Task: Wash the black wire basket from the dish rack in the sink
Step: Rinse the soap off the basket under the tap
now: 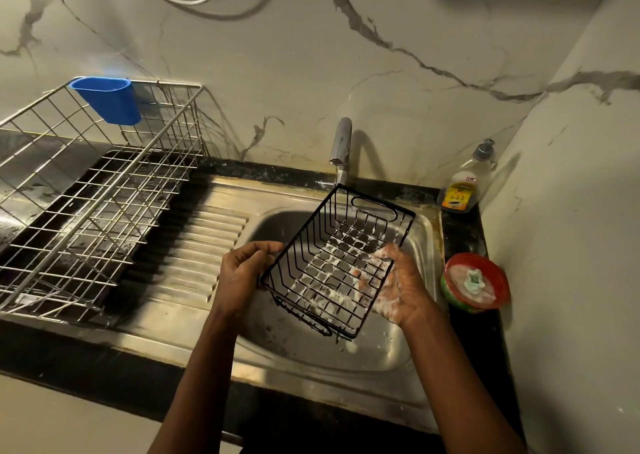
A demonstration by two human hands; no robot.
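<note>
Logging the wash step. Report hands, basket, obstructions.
Left hand grips black wire basket by its left rim; soapy right hand holds its right side. Basket sudsy, tilted over sink under tap. Nothing in the way.

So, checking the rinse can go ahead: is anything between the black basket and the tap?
Nothing visible does. The left hand and right hand hold the black wire basket over the sink, its far end just below the tap.
</note>
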